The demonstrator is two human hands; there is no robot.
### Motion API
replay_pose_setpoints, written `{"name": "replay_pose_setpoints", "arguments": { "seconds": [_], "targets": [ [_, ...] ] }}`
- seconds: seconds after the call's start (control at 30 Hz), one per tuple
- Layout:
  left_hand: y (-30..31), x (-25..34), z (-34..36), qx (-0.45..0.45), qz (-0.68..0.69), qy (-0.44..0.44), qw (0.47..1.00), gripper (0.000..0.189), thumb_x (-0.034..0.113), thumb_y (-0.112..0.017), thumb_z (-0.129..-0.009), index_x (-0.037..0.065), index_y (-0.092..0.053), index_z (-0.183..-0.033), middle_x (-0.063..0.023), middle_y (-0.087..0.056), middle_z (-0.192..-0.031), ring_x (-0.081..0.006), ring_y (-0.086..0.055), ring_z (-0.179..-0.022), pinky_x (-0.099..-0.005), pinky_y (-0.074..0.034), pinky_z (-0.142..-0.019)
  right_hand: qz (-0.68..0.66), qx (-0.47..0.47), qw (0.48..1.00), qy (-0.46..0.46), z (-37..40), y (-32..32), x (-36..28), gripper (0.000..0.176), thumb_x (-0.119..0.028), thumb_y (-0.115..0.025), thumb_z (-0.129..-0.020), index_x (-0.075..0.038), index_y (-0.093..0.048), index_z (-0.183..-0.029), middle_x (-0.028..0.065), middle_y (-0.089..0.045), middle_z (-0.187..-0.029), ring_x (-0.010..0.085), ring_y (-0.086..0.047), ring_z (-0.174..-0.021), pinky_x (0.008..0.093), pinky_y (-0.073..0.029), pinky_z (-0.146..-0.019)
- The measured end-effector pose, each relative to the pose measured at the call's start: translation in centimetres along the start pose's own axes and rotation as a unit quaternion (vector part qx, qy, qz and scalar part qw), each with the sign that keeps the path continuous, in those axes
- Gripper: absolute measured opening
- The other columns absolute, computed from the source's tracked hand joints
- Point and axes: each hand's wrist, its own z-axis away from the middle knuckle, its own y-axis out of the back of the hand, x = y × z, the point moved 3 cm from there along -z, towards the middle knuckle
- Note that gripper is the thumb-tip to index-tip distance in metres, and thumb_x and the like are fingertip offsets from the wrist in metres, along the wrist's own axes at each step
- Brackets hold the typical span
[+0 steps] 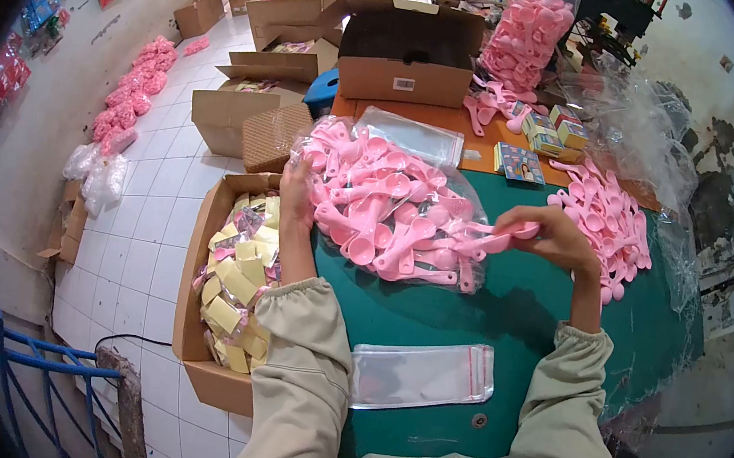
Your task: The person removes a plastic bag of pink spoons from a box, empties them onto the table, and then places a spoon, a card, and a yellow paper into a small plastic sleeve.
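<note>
A clear plastic bag full of pink measuring spoons (391,209) lies on the green table top (474,321). My left hand (297,193) grips the bag at its left side. At the bag's right edge, my right hand (549,237) has its fingers closed on a pink spoon (498,241), bowl pointing left. Loose pink spoons (605,223) form a pile just beyond my right wrist. Nearer to me, between my forearms, a stack of clear plastic sleeves (418,377) lies flat.
Left of the table stands a carton (198,301) filled with packets bearing yellow cards. Small stacks of printed cards (520,163) sit behind the spoons. Farther back are an open brown box (405,81) and a tall bag of pink spoons (526,36). A blue metal rail (49,363) is at lower left.
</note>
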Motion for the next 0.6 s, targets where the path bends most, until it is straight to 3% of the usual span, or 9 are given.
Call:
{"name": "replay_pose_setpoints", "arguments": {
  "seconds": [0.13, 0.23, 0.27, 0.37, 0.5, 0.6],
  "targets": [
    [0.6, -0.5, -0.7, -0.012, 0.015, 0.005, 1.000, 0.037, 0.014, -0.055, -0.085, 0.000, -0.044, -0.118, -0.0110, -0.054, -0.111, -0.0206, -0.056, -0.098, -0.0340, -0.047, -0.084, -0.120, -0.031, 0.992, 0.000, 1.6, 2.4, 2.4, 0.022, -0.011, -0.070, -0.076, -0.002, -0.062, -0.094, 0.0036, -0.064, -0.088, 0.0108, -0.061, -0.082, 0.0244, -0.049, -0.072],
    [0.0, -0.1, -0.1, -0.001, 0.010, 0.014, 1.000, 0.036, 0.014, -0.055, -0.085, 0.000, -0.044, -0.117, -0.0103, -0.053, -0.111, -0.0195, -0.057, -0.096, -0.0336, -0.047, -0.083, -0.238, -0.005, 0.966, -0.095, 1.6, 2.0, 2.2, 0.030, -0.008, -0.071, -0.073, -0.003, -0.059, -0.099, 0.0070, -0.064, -0.083, 0.0144, -0.064, -0.075, 0.0234, -0.050, -0.063],
    [0.1, -0.2, -0.2, 0.005, 0.011, 0.014, 1.000, 0.036, 0.014, -0.055, -0.085, 0.000, -0.044, -0.117, -0.0105, -0.053, -0.111, -0.0196, -0.056, -0.096, -0.0336, -0.047, -0.083, -0.212, -0.012, 0.975, -0.072, 1.1, 1.7, 2.3, 0.036, -0.011, -0.070, -0.074, -0.002, -0.055, -0.105, 0.0091, -0.064, -0.083, 0.0154, -0.065, -0.069, 0.0229, -0.051, -0.057],
    [0.6, -0.5, -0.4, 0.014, 0.006, 0.005, 1.000, 0.038, 0.015, -0.055, -0.085, 0.000, -0.044, -0.117, -0.0112, -0.053, -0.112, -0.0202, -0.056, -0.097, -0.0338, -0.047, -0.083, -0.197, 0.003, 0.974, -0.111, 0.6, 1.1, 1.9, 0.035, -0.011, -0.068, -0.075, -0.002, -0.055, -0.106, 0.0091, -0.064, -0.084, 0.0160, -0.065, -0.068, 0.0247, -0.052, -0.057],
    [0.8, -0.6, -0.7, 0.008, 0.001, 0.016, 1.000, 0.040, 0.016, -0.056, -0.084, -0.001, -0.043, -0.118, -0.0121, -0.052, -0.113, -0.0211, -0.056, -0.098, -0.0341, -0.047, -0.084, -0.225, 0.006, 0.970, -0.095, 0.8, 1.4, 2.4, 0.037, -0.009, -0.066, -0.075, -0.002, -0.053, -0.110, 0.0101, -0.063, -0.086, 0.0164, -0.065, -0.067, 0.0264, -0.055, -0.060],
    [0.1, -0.2, -0.2, -0.004, 0.015, 0.012, 1.000, 0.039, 0.016, -0.056, -0.084, -0.001, -0.044, -0.117, -0.0121, -0.053, -0.112, -0.0214, -0.056, -0.098, -0.0340, -0.046, -0.085, -0.193, 0.088, 0.973, -0.095, 2.0, 3.6, 2.5, 0.038, -0.005, -0.064, -0.075, -0.001, -0.051, -0.111, 0.0109, -0.062, -0.089, 0.0187, -0.065, -0.068, 0.0286, -0.055, -0.062]
  ]
}}
